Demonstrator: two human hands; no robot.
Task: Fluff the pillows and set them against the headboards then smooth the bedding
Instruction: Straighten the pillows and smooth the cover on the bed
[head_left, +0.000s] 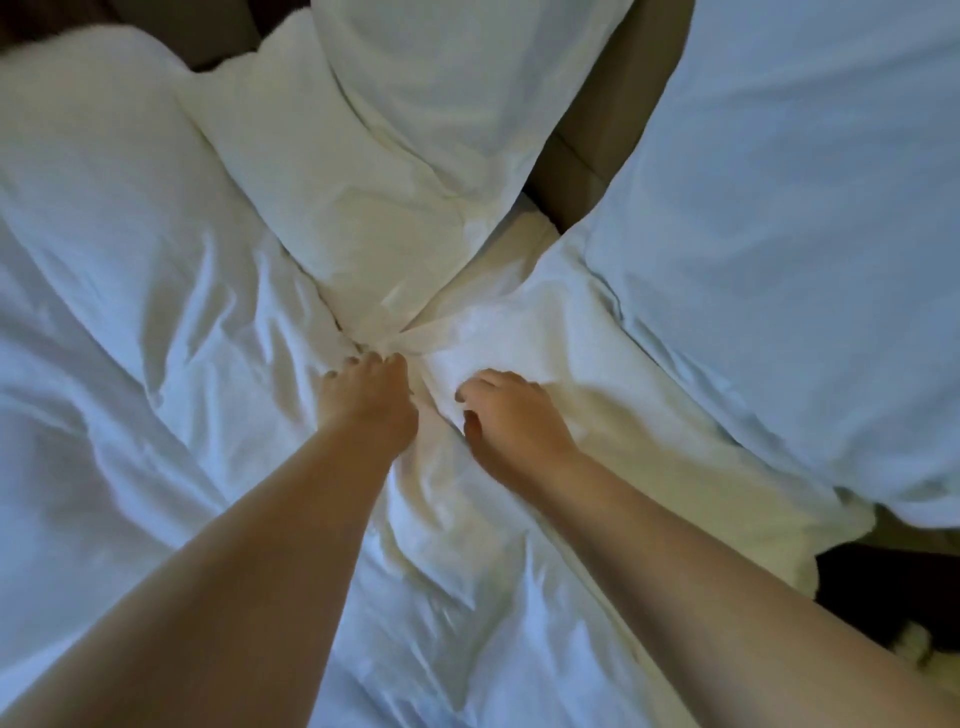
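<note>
Both hands reach out over the white bedding (467, 571): the left hand (366, 400) has its fingers curled tight and pinches a bunch of the wrinkled cloth near the middle of the bed, while the right hand (511, 415) sits just beside it with fingers bent, pressing down on the cloth, and I cannot tell if it is gripping any. Right past the hands a white pillow (358, 208) lies on the bed with a second pillow (457, 73) leaning on top of it against the brown headboard (587, 150). One more big pillow (795, 208) lies off to the right side, and another (93, 145) lies off to the left.
</note>
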